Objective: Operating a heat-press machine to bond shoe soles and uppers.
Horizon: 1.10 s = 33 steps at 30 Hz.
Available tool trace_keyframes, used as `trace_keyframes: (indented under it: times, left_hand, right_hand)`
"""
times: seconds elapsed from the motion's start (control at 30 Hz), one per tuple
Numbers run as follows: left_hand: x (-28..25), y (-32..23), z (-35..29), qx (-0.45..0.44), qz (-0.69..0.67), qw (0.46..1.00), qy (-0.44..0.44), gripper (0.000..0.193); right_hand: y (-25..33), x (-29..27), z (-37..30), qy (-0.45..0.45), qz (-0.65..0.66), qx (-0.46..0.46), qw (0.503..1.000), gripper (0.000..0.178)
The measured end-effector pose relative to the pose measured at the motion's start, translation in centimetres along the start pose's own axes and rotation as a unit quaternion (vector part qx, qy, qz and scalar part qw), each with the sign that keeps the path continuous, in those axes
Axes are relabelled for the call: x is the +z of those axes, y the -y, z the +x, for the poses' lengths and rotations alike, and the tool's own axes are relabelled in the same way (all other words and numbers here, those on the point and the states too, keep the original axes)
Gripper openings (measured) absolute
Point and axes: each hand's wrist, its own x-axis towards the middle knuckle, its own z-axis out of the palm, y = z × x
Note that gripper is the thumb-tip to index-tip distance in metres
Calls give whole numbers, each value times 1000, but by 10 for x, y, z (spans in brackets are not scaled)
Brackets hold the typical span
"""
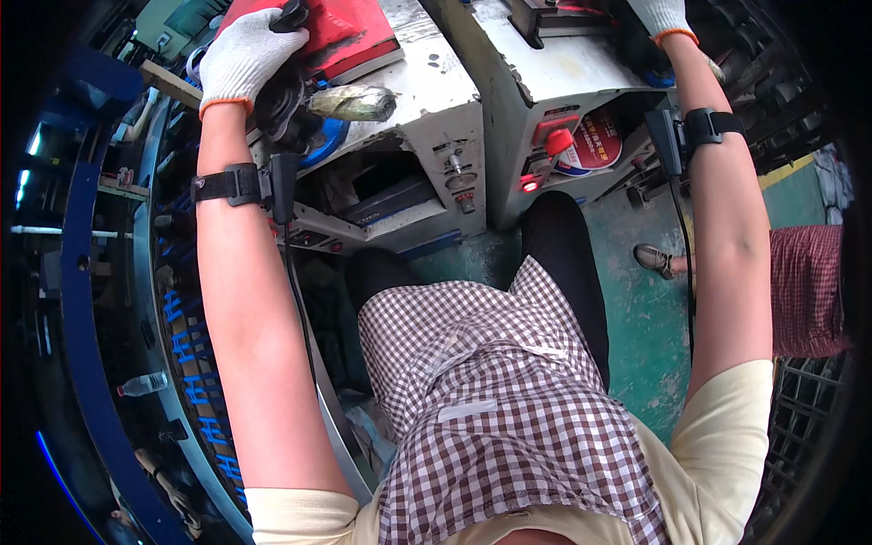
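My left hand, in a white knitted glove with an orange cuff, is at the upper left. Its fingers close on a small black rounded piece over a red machine cover. Below that hand are dark machine parts, a wrapped, worn roll-like handle and a blue round part. My right hand, gloved the same way, reaches to the top right edge beside dark machinery. Its fingers are cut off by the frame, so what it touches is hidden.
Two worn white machine cabinets stand ahead, with an open compartment and a red switch. A rack with blue pegs runs along my left. Another person's foot is on the green floor at right.
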Motion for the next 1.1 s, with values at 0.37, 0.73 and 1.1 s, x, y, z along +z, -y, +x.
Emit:
trace_keyframes:
  times: [0.37, 0.73, 1.1]
  left_hand:
    - [3, 2, 1, 3, 6, 1000, -6, 54]
    - [-1, -2, -3, 14, -16, 1000, -17, 53]
    - [-15, 0, -13, 49, -130, 990, 39, 56]
  right_hand:
    - [-5, 1, 1, 13, -24, -15, 1000, 34]
    - [1, -7, 1, 18, 14, 14, 1000, 33]
    - [178, -12, -8, -20, 158, -94, 983, 15]
